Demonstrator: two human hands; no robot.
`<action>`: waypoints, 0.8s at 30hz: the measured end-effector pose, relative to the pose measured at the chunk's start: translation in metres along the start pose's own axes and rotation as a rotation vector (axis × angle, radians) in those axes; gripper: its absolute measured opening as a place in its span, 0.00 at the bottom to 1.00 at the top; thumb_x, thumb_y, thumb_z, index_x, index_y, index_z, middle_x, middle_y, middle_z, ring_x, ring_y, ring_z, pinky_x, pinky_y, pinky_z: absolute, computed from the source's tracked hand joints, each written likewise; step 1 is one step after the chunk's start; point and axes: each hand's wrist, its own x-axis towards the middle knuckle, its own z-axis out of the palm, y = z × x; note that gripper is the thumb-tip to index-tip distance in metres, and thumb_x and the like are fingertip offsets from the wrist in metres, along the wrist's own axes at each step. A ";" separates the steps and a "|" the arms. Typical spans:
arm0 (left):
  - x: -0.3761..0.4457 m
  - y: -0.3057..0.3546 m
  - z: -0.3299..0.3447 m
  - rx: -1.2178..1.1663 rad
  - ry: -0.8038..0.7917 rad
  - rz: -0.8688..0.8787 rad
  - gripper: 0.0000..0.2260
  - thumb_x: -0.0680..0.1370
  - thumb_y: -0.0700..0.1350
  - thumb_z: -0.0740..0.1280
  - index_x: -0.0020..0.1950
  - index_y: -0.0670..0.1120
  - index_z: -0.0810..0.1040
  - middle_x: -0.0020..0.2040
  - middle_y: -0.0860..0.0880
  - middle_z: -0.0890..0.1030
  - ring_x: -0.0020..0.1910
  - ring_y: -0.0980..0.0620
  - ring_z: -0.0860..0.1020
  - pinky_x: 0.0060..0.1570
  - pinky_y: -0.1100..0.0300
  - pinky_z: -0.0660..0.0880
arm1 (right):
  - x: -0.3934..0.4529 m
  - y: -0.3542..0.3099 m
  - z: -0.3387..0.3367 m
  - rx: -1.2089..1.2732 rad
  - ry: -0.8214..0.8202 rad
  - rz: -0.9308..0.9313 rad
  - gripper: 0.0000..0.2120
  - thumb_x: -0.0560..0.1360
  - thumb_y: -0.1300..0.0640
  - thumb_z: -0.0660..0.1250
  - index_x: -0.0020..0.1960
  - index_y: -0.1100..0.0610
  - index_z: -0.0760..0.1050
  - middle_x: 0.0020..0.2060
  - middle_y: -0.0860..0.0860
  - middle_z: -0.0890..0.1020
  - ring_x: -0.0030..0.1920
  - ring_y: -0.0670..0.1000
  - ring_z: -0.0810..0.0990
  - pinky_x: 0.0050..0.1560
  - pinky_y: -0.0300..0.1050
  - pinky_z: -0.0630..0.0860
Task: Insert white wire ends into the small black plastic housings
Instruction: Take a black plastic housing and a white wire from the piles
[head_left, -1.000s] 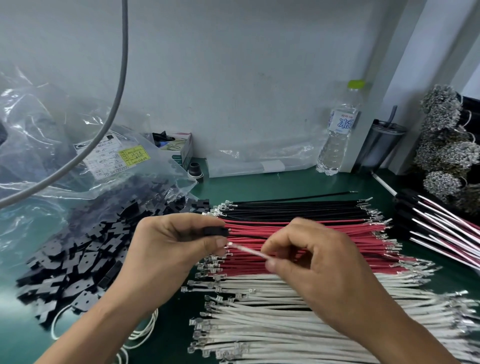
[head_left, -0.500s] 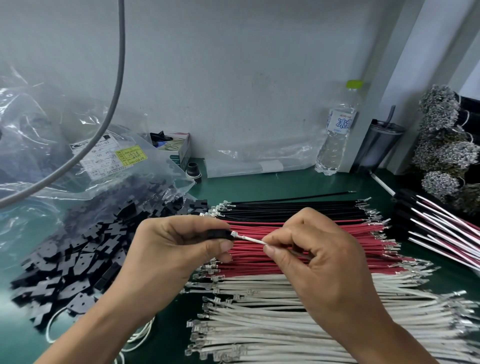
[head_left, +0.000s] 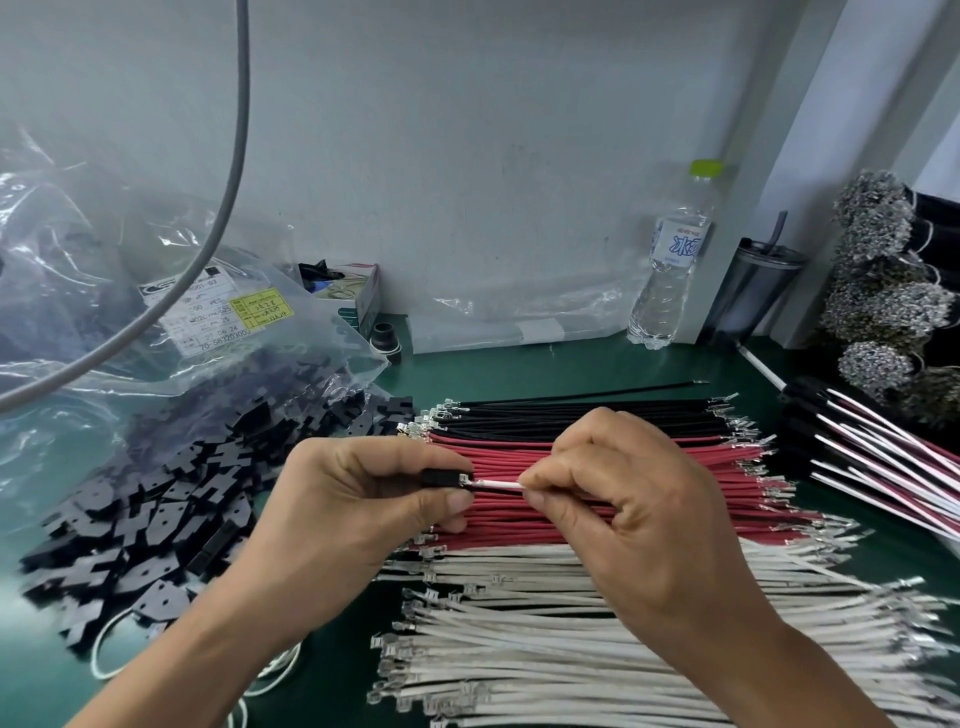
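Observation:
My left hand (head_left: 363, 504) pinches a small black plastic housing (head_left: 444, 477) between thumb and forefinger, above the wire piles. My right hand (head_left: 618, 504) pinches a white wire (head_left: 496, 484) close to its end. The wire's metal tip sits at the housing's right opening. The rest of the wire is hidden behind my right hand. A heap of loose black housings (head_left: 156, 509) lies on the left of the green mat. Rows of white wires (head_left: 571, 639) with metal terminals lie below my hands.
Red wires (head_left: 727, 493) and black wires (head_left: 597, 413) lie in rows behind the white ones. A clear plastic bag (head_left: 130, 291) spills housings at left. A water bottle (head_left: 670, 260), a dark tumbler (head_left: 753, 291) and finished wire bundles (head_left: 883, 457) stand at the right. A grey cable (head_left: 228, 171) hangs overhead.
My right hand has moved left and brought the white wire's tip from just short of the housing up to its opening. My left hand has held the housing nearly still.

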 end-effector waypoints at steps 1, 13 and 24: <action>0.000 -0.001 0.000 0.010 -0.003 0.006 0.11 0.67 0.36 0.78 0.48 0.45 0.89 0.40 0.41 0.87 0.39 0.44 0.87 0.41 0.64 0.82 | -0.001 0.000 0.002 0.029 -0.011 0.017 0.02 0.74 0.55 0.73 0.44 0.52 0.84 0.40 0.41 0.78 0.43 0.46 0.79 0.40 0.42 0.76; -0.001 -0.004 -0.002 0.196 0.022 0.092 0.10 0.66 0.43 0.79 0.46 0.51 0.89 0.39 0.45 0.87 0.35 0.47 0.86 0.38 0.59 0.83 | -0.003 -0.003 0.010 -0.063 0.010 -0.003 0.04 0.76 0.57 0.70 0.46 0.55 0.83 0.42 0.43 0.77 0.43 0.45 0.77 0.42 0.36 0.73; -0.001 -0.002 0.004 0.099 0.028 0.066 0.10 0.66 0.40 0.79 0.45 0.50 0.89 0.38 0.43 0.87 0.35 0.44 0.86 0.38 0.61 0.83 | -0.005 -0.002 0.011 0.113 -0.043 0.101 0.04 0.75 0.53 0.71 0.46 0.52 0.84 0.41 0.40 0.78 0.44 0.42 0.78 0.43 0.29 0.70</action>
